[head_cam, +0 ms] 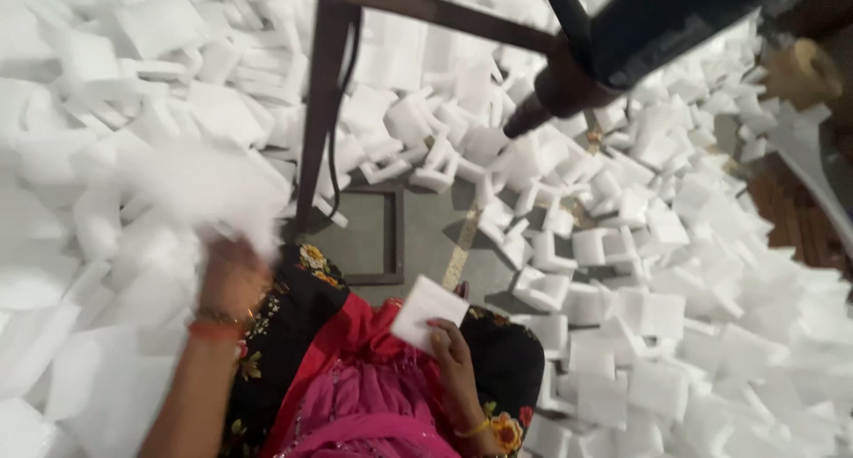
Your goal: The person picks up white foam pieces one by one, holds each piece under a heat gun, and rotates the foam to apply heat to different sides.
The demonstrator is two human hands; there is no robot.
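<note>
Sorting of white foam pieces appears in hand. Right hand grips a square foam piece over the lap. Left hand, motion-blurred, grasps a foam block at the foam pile; its release seems due next.

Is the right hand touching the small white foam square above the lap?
Touching. The head view shows the right hand with its fingers on the lower edge of the white foam square.

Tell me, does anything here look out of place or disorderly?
Yes. White foam pieces lie heaped loosely over most of the floor, unstacked. The right hand holds one flat white piece; the left hand is blurred against the pile.
</note>
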